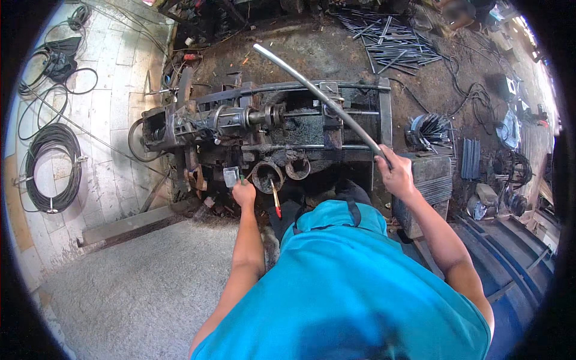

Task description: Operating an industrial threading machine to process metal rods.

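My right hand (397, 175) is closed round the lower end of a long grey metal rod (324, 99). The rod slants up and to the left, across and above a greasy machine (231, 120) with a round chuck-like head and two long rails. My left hand (243, 194) is closed on a small green handle-like part beside a pale grey square box (231, 176), at the machine's near side. Whether the green part is fixed to the box, I cannot tell. Right of that hand, a brush (276, 201) with a red-tipped handle leans in a round open can (267, 176).
A second round tin (297, 168) stands beside the can. Many loose rods (390, 42) lie piled at the far right. Stacked rods (426, 180) sit by my right arm. A coiled black hose (53, 168) lies on the left, and cables trail across the right floor.
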### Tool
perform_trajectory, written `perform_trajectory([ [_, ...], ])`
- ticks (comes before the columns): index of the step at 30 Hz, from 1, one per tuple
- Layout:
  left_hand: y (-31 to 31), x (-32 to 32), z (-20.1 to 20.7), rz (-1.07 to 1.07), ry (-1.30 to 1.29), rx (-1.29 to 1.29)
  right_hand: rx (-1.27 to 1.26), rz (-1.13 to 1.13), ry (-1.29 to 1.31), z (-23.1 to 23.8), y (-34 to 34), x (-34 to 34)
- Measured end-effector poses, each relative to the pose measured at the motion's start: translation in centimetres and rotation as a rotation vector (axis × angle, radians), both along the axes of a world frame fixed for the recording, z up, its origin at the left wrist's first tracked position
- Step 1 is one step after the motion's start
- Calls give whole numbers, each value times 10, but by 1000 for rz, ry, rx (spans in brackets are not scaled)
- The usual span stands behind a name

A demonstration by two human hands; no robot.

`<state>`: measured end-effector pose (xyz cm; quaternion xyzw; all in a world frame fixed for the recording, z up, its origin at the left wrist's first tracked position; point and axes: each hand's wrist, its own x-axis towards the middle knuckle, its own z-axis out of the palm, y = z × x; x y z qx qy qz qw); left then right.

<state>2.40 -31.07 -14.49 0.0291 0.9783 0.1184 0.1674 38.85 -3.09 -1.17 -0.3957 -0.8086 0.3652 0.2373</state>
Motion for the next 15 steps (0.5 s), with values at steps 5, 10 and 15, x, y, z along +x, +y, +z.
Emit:
perform_trajectory([
  [5,-4,2,-7,-23,73,19,42,15,48,4,0,-6],
  [10,1,4,-1,-23,48,-1,25,-25,58,-2,-8,-5],
  [15,-4,3,-4,-37,81,36,9,-33,63,-3,-8,-3],
])
